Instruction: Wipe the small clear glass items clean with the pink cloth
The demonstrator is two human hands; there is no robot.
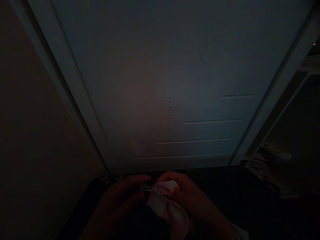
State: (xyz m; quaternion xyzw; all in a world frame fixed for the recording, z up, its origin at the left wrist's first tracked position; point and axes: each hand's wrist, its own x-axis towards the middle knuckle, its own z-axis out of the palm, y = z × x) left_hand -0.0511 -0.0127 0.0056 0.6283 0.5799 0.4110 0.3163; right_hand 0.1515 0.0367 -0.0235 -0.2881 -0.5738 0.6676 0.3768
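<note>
The view is very dark. At the bottom, my right hand is closed around a pink and white cloth, whose loose end hangs below the fingers. A small clear object, which looks like glass with a narrow neck, sticks out of the cloth to the left. Its other end is wrapped in the cloth and partly hidden. My left hand has its fingers and thumb curved about the exposed end of the clear object. How firmly they press on it is hard to make out.
Ahead stands a pale door-like panel with carved hearts and grooved lines. A plain wall rises on the left. To the right are dim shelves with papers or books. The floor is dark.
</note>
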